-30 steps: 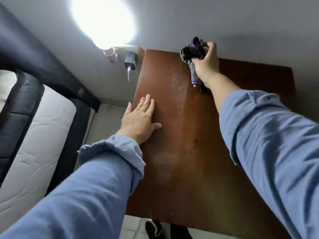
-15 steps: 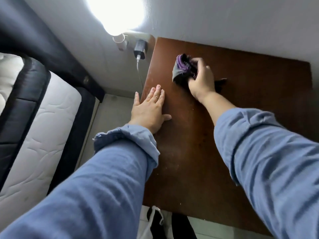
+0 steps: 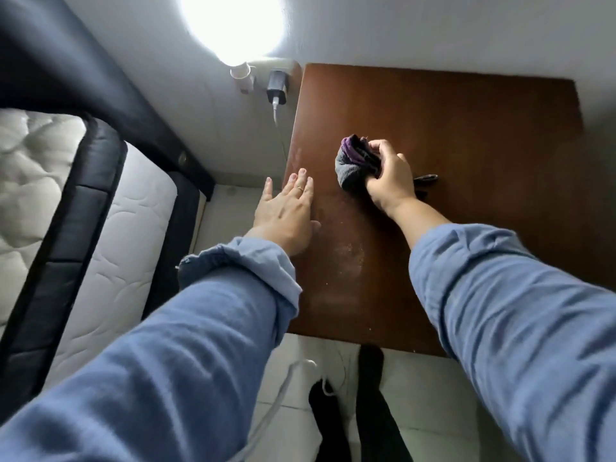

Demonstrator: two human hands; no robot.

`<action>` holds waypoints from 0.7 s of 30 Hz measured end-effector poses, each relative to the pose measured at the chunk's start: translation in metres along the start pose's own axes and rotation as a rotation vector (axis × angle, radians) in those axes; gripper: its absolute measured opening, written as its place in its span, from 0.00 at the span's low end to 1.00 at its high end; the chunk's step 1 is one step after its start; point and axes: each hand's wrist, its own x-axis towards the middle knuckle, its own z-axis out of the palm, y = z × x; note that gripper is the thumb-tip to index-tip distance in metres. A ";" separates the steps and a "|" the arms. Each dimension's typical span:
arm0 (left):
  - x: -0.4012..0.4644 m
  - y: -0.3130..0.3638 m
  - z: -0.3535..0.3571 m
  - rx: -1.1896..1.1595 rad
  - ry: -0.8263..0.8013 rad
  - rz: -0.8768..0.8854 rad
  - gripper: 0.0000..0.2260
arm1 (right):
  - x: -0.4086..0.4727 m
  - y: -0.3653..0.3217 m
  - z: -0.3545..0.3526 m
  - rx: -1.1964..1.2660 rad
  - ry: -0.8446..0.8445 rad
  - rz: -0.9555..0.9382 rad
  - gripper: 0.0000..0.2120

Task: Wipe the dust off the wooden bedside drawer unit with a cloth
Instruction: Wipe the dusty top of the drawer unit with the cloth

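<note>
Wooden top (image 3: 466, 135): right hand (image 3: 390, 178) fisted round cloth (image 3: 353, 161).

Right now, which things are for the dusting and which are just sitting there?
For the dusting:
- cloth, bunched in the right hand
- wooden drawer unit top, dusty patch near the front
- left hand, flat on its left edge

Just sitting there:
- charger plugged into the wall
- lamp
- mattress
- white cable on the floor
</note>
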 end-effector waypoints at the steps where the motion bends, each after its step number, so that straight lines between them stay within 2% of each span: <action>1: -0.013 0.001 0.005 0.002 -0.008 -0.003 0.33 | -0.001 0.000 0.001 -0.007 -0.003 0.004 0.23; 9: -0.066 -0.008 0.038 0.089 -0.048 -0.003 0.31 | -0.010 -0.003 -0.004 -0.026 -0.027 -0.009 0.22; 21: -0.063 -0.010 0.044 0.019 -0.110 -0.011 0.32 | -0.178 0.007 0.015 0.014 -0.177 -0.052 0.22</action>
